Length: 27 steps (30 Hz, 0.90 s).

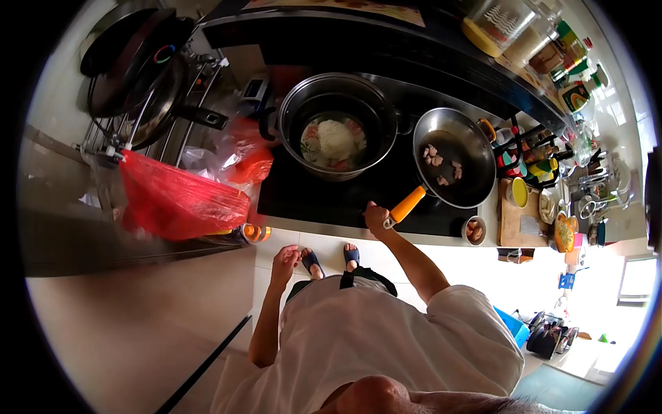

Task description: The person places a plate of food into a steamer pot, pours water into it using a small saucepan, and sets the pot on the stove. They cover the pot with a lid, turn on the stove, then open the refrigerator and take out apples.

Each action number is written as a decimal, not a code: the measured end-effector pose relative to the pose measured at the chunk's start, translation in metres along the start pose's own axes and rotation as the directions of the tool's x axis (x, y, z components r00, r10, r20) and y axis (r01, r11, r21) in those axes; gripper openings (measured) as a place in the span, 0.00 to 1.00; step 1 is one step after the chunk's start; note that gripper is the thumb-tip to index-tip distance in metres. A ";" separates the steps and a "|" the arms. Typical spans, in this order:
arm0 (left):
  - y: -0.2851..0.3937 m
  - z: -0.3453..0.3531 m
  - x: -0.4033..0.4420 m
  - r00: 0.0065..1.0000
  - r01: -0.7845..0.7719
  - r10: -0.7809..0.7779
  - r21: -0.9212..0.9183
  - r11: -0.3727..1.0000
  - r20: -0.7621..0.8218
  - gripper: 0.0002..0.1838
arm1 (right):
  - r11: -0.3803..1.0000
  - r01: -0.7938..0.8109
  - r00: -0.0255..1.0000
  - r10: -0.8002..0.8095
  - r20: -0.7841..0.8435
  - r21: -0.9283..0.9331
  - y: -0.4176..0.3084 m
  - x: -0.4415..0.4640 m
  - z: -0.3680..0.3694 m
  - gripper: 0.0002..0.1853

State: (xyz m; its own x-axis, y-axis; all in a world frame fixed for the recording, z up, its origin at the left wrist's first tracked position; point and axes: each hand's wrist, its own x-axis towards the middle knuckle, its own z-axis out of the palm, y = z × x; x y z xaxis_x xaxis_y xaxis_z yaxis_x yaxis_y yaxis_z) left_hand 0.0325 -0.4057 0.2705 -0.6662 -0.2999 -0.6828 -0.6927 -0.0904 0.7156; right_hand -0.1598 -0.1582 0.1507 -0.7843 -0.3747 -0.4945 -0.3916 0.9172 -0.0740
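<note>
My right hand (375, 218) is at the stove's front edge, its fingers curled closed. It is right beside the end of the orange handle (408, 204) of a frying pan (474, 181). What those fingers hold, if anything, is hidden. Several small pieces of meat (433, 157) lie in the pan. My left hand (285, 263) hangs in front of the counter, loosely bent with its fingers apart and nothing in it. On the left of the black cooktop (303, 200) stands a deep steel pot (329, 174) with a pale mound of food (338, 140) in liquid.
A red plastic bag (183, 200) lies on the left counter below a rack of pans (148, 103). Right of the frying pan are a small bowl of brown pieces (474, 230), a cutting board (512, 224), a yellow cup (517, 192) and several bottles. Jars (500, 27) stand on an upper shelf.
</note>
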 end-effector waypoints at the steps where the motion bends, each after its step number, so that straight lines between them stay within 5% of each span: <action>1: -0.003 -0.007 0.001 1.000 -0.005 0.005 0.001 1.000 -0.007 0.11 | 1.000 -0.002 1.000 0.003 -0.018 0.018 0.000 0.003 0.007 0.14; 11: -0.020 -0.047 -0.019 0.996 -0.006 -0.001 -0.084 0.996 -0.087 0.11 | 0.995 -0.064 0.992 0.072 0.105 -0.074 0.002 0.013 0.012 0.23; 12: -0.017 -0.050 -0.012 0.972 -0.197 0.200 0.035 0.980 -0.127 0.11 | 0.996 -0.052 0.992 0.060 0.109 -0.078 0.002 0.012 0.010 0.23; 14: 0.003 -0.049 0.018 0.811 -0.518 0.569 0.286 0.806 -0.137 0.11 | 0.996 -0.024 0.992 0.035 0.122 -0.089 0.002 0.009 0.003 0.24; 15: 0.041 -0.042 0.031 0.694 -0.674 0.705 0.215 0.707 -0.146 0.11 | 0.993 -0.056 0.983 0.072 0.169 -0.101 0.000 0.011 0.001 0.24; 16: 0.088 -0.045 0.038 0.747 -0.588 0.663 0.421 0.691 -0.046 0.13 | 0.994 -0.049 0.982 0.066 0.179 -0.096 0.000 0.009 -0.003 0.24; 17: 0.136 -0.047 0.081 0.470 -0.733 0.882 0.568 0.374 0.026 0.17 | 0.994 -0.036 0.981 0.054 0.186 -0.102 0.000 0.009 -0.010 0.24; 20: 0.188 -0.049 0.151 0.506 -0.586 0.841 0.792 0.171 0.193 0.27 | 0.995 -0.083 0.975 0.094 0.204 -0.060 -0.003 0.005 -0.016 0.26; 23: 0.223 -0.041 0.191 0.500 -0.325 0.791 0.923 -0.206 0.353 0.22 | 0.982 -0.187 0.967 0.190 0.169 -0.031 -0.005 0.001 -0.012 0.28; 25: 0.219 -0.041 0.216 0.575 -0.240 0.705 0.909 -0.340 0.415 0.21 | 0.973 -0.233 0.961 0.229 0.156 0.006 -0.010 -0.006 -0.012 0.28; 27: 0.197 -0.060 0.246 0.585 -0.250 0.708 0.918 -0.308 0.397 0.16 | 0.962 -0.268 0.956 0.258 0.141 0.051 -0.011 -0.015 -0.016 0.29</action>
State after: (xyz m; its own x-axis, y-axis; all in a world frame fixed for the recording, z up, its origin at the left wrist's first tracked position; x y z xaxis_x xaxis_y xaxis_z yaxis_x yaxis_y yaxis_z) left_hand -0.2511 -0.5542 0.2518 -0.9893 0.1375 0.0486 0.1264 0.9746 -0.1849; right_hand -0.1514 -0.1647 0.1723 -0.7829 -0.1020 -0.6137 -0.1422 0.9897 0.0170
